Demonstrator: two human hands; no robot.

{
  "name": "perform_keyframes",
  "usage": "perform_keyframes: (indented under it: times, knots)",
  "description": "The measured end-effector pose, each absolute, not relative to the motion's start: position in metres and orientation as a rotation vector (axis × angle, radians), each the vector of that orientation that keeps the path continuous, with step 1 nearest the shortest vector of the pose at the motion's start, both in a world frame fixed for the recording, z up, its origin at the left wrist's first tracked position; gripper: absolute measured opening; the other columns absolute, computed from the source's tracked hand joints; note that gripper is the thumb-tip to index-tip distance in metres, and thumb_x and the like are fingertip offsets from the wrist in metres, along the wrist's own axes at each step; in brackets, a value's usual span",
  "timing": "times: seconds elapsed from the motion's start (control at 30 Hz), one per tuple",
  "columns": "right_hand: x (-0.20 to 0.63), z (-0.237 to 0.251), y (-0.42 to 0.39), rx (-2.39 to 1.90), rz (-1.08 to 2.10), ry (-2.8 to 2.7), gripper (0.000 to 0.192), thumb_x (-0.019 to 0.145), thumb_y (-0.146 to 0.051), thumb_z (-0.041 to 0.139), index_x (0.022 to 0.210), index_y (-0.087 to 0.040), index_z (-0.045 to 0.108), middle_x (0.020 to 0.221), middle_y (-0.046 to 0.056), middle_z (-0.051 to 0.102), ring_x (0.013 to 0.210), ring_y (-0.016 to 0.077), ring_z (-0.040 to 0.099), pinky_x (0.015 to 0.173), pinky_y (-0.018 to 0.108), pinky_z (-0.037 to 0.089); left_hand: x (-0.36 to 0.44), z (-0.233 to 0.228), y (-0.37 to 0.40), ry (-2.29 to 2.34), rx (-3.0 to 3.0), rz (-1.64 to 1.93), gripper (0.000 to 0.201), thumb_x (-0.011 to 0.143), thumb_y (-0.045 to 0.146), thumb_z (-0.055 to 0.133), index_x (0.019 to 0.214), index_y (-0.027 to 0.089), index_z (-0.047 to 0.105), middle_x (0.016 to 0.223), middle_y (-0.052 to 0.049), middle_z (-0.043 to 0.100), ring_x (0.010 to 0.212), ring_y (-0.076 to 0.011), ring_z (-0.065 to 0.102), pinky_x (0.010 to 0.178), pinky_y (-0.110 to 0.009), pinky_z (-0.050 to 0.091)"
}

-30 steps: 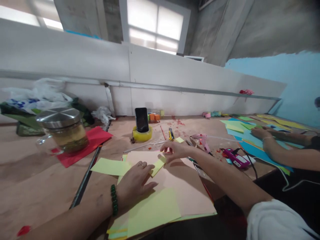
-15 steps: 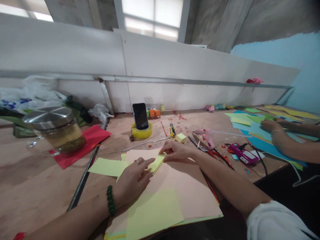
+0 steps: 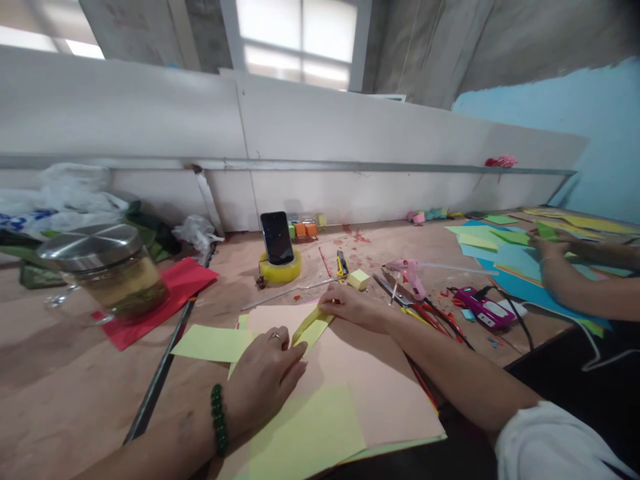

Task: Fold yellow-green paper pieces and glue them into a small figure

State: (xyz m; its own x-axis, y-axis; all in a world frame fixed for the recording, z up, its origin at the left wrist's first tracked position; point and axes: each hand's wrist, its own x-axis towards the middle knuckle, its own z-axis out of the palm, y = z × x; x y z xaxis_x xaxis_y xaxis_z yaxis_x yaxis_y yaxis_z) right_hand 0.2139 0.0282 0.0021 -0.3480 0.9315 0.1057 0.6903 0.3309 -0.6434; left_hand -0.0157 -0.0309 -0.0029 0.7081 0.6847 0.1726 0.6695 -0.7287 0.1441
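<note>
The small yellow paper strip lies partly folded on the pink paper sheet on the worktop; left hand presses flat, right hand fingers pinch its far end. Creasing looks unfinished.

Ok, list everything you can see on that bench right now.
yellow strip: 1, yellow, between both hands on the pink sheet
pink sheet: 1, pink, front centre
yellow sheets: 2 seen, front and left of the pink sheet
phone: 1, black, upright in tape roll, yellow
jar: 1, glass, steel lid, on red paper
glue guns: 2, pink and magenta, right
scissors: 1, right of hands
co-worker's arm: far right on blue paper
left hand: flat on the sheet
right hand: pinching the strip's end
</note>
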Motion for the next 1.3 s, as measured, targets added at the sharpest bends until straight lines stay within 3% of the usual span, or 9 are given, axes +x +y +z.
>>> perform_keyframes:
  times: [0.13,0.23,0.37,0.63,1.03,1.3]
  knots:
    - [0.207,0.005,0.021,-1.553,0.628,-2.053,0.005,0.073,-0.015,0.065,0.078,-0.013,0.064,0.063,-0.003,0.053,0.058,0.0096,0.044,0.052,0.02,0.029,-0.015,-0.004,-0.032,1.114,2.82,0.322,0.02,0.089,0.022,0.047,0.091,0.017,0.066,0.083,-0.008,0.057,0.081,-0.0254,0.052,0.071,-0.041,0.045]
    - [0.201,0.009,0.009,-1.469,0.849,-2.186,0.013,0.071,-0.024,0.07,0.064,-0.014,0.063,0.055,-0.004,0.054,0.053,0.0086,0.045,0.049,0.019,0.029,-0.013,-0.003,-0.033,1.067,2.821,0.324,0.017,0.088,0.022,0.048,0.09,0.016,0.065,0.086,-0.008,0.058,0.084,-0.0256,0.05,0.075,-0.042,0.045]
    - [0.195,0.01,-0.004,-1.514,0.909,-2.196,0.012,0.068,-0.028,0.072,0.072,-0.018,0.067,0.062,-0.003,0.061,0.057,0.01,0.051,0.047,0.019,0.029,-0.012,-0.001,-0.032,1.03,2.824,0.304,0.019,0.09,0.022,0.047,0.095,0.016,0.064,0.088,-0.009,0.06,0.084,-0.0247,0.05,0.076,-0.042,0.045]
    - [0.193,0.008,0.017,-1.68,0.858,-2.325,0.027,0.06,-0.04,0.077,0.073,-0.018,0.066,0.066,-0.002,0.064,0.061,0.013,0.054,0.048,0.021,0.032,-0.013,-0.006,-0.031,1.025,2.866,0.281,0.029,0.092,0.023,0.043,0.111,0.02,0.064,0.085,-0.009,0.057,0.081,-0.0258,0.05,0.072,-0.04,0.043]
    - [0.225,0.013,0.045,-1.808,0.917,-2.239,0.012,0.066,-0.024,0.072,0.074,-0.015,0.073,0.066,0.0,0.067,0.06,0.0114,0.057,0.049,0.018,0.038,-0.015,-0.002,-0.029,1.028,2.797,0.257,0.03,0.091,0.024,0.044,0.11,0.022,0.067,0.079,-0.007,0.054,0.079,-0.0247,0.051,0.07,-0.036,0.04]
    - [0.228,0.02,0.03,-1.752,0.889,-2.28,0.018,0.07,-0.032,0.071,0.069,-0.014,0.071,0.06,-0.003,0.061,0.058,0.0085,0.051,0.047,0.017,0.033,-0.016,-0.002,-0.026,1.018,2.711,0.312,0.031,0.09,0.026,0.045,0.11,0.024,0.068,0.08,-0.007,0.055,0.078,-0.0239,0.051,0.068,-0.035,0.039]
